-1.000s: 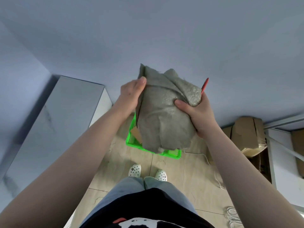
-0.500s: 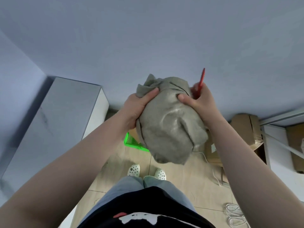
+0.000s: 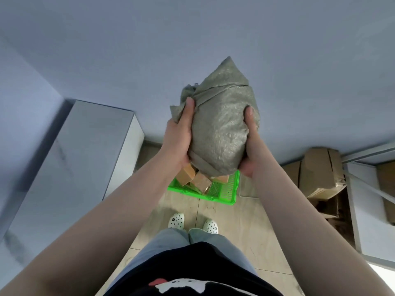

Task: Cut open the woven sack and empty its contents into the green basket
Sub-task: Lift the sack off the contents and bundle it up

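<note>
While your left hand and right hand clasp the bulging grey-green woven sack over the green slatted plastic basket, keep its mouth downward so the brown cardboard boxes drop inside.

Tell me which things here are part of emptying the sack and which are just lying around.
Part of the job:
sack, gripped by left hand and right hand
green basket
small boxes dropping into the basket

Lying about:
cardboard cartons
grey cabinet
</note>
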Motion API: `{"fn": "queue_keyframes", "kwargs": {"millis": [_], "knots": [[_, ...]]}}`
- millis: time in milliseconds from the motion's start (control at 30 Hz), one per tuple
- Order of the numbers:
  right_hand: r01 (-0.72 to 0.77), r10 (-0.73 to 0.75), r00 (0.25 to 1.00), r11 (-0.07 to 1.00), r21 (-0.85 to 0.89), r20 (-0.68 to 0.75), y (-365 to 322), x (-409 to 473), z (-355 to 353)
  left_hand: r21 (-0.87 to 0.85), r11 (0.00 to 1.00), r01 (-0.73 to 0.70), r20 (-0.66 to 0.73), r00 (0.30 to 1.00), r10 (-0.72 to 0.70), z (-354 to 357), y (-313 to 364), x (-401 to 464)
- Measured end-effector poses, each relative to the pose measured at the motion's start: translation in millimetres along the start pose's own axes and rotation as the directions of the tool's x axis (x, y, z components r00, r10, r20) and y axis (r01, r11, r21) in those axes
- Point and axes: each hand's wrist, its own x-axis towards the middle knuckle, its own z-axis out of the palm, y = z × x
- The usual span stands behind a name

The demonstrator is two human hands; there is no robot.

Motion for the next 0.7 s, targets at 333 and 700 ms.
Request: {"fn": "queue_keyframes", "kwargs": {"millis": [333,700], "knots": [[0.162,-0.154,0.98,0.985,0.06,-0.124,10,-4,13,-0.12,0.946,0.302,0.19,0.942,-0.277,-14,-18,-4],[0.295,-0.307,0.938,0.951,-0.094,-0.161,15,-6,4,0.55,0.795,-0.257,0.284,0.952,0.112,-1,-22,-11]]}}
